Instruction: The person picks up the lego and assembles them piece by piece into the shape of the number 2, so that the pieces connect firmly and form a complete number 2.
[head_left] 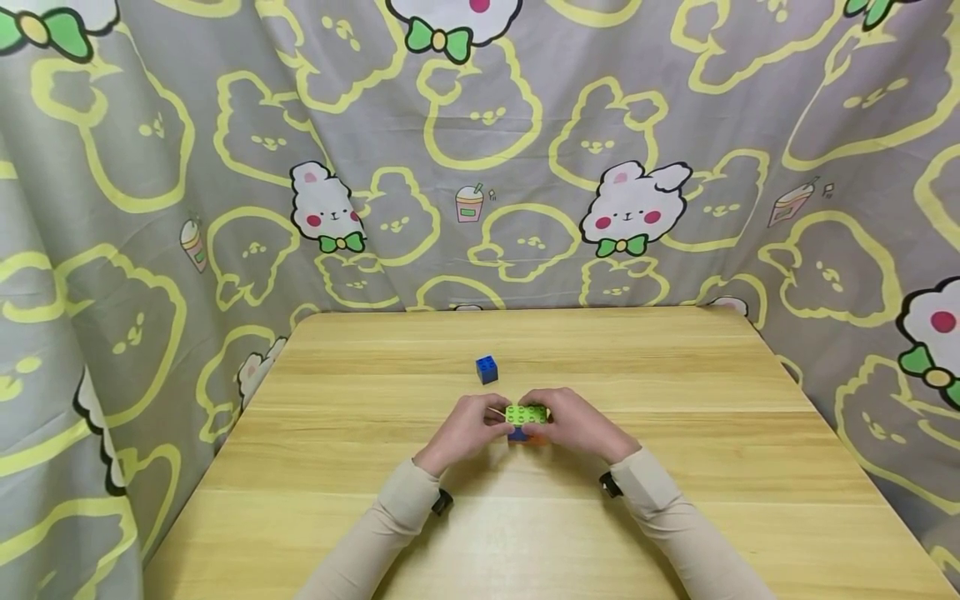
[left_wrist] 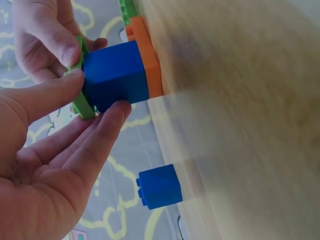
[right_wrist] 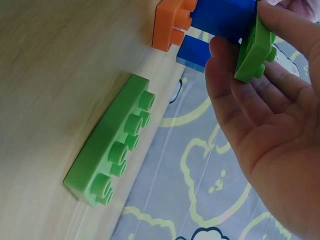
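A small stack of toy building bricks stands on the table between both hands: an orange brick [left_wrist: 152,70] at the bottom, a taller blue brick [left_wrist: 115,75] on it, a green brick [head_left: 527,414] at the top. My left hand [head_left: 468,427] grips the stack from the left, thumb at the green brick's edge and fingertips against the blue brick's side. My right hand [head_left: 576,425] pinches the overhanging end of the green brick between thumb and fingers. In the right wrist view this green brick [right_wrist: 254,50] sticks out past the blue one.
A loose blue brick [head_left: 487,369] stands behind the stack, studs up. Another long green brick [right_wrist: 112,142] lies on the table near the right hand, hidden by it in the head view. A patterned curtain [head_left: 525,167] hangs behind the wooden table [head_left: 360,358].
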